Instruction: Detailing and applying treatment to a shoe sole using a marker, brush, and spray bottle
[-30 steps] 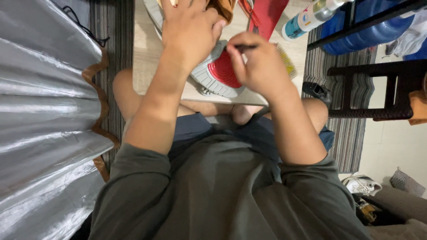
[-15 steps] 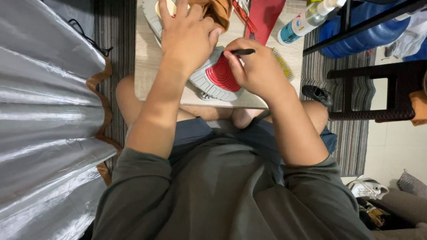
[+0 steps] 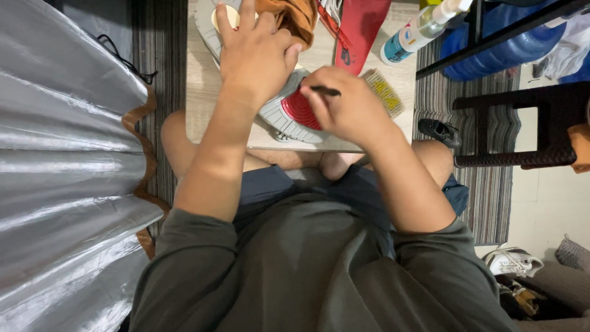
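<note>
Grey-and-red, one upturned shoe sole (image 3: 289,114) lies pinned under the flat, spread left hand (image 3: 255,52), the right hand (image 3: 347,107) pinching one thin dark tool (image 3: 324,91) closed-fisted, beside one spray bottle (image 3: 413,34).

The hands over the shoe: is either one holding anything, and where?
The right hand pinches a thin dark stick-like tool near its middle, above the grey-and-red shoe sole. The left hand presses on the shoe's upper part, steadying it.

Left hand (image 3: 255,52) flat, fingers spread; right hand (image 3: 350,110) curled, pinching grip.
</note>
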